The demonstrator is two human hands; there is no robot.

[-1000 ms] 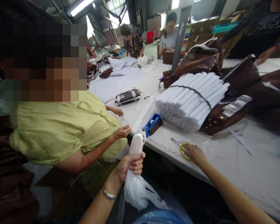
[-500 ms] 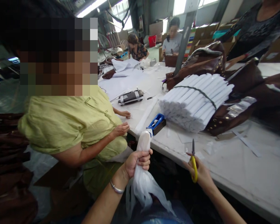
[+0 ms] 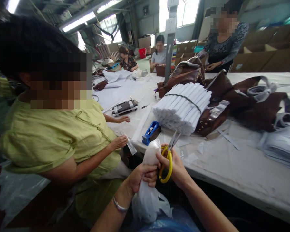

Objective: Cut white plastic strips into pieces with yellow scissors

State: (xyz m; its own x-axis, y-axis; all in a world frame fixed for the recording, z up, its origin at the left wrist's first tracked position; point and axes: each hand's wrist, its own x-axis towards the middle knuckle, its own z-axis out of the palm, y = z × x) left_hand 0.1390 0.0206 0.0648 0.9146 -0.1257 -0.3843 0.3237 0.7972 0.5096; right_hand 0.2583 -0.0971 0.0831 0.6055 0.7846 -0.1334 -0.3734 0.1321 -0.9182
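Note:
My left hand [image 3: 145,175] is wrapped round a bunch of white plastic film [image 3: 151,153], whose loose strips hang below the fist. Close beside it, my right hand [image 3: 172,164] holds yellow-handled scissors [image 3: 168,162]. The scissor blades stand slightly apart and point up toward the table. My right fingertips are at the bunch's upper part; whether they grip it I cannot tell. Just beyond the bunch, a blue tape dispenser [image 3: 151,132] sits at the table edge. Behind that lies a bundle of white paper rolls [image 3: 182,108] tied with a dark cord.
On my left sits a co-worker in a yellow-green top [image 3: 53,145], hands at the table edge. Brown leather bags [image 3: 251,103] lie across the white table [image 3: 232,164], with stacked plastic sheets [image 3: 284,145] at right. A grey post [image 3: 169,48] rises mid-table. Other people work farther back.
My right hand has come left with the scissors, up to the bunch in my left hand. The scissor blades now show apart. The view has swung right, and the co-worker's near hand holds a clear strip.

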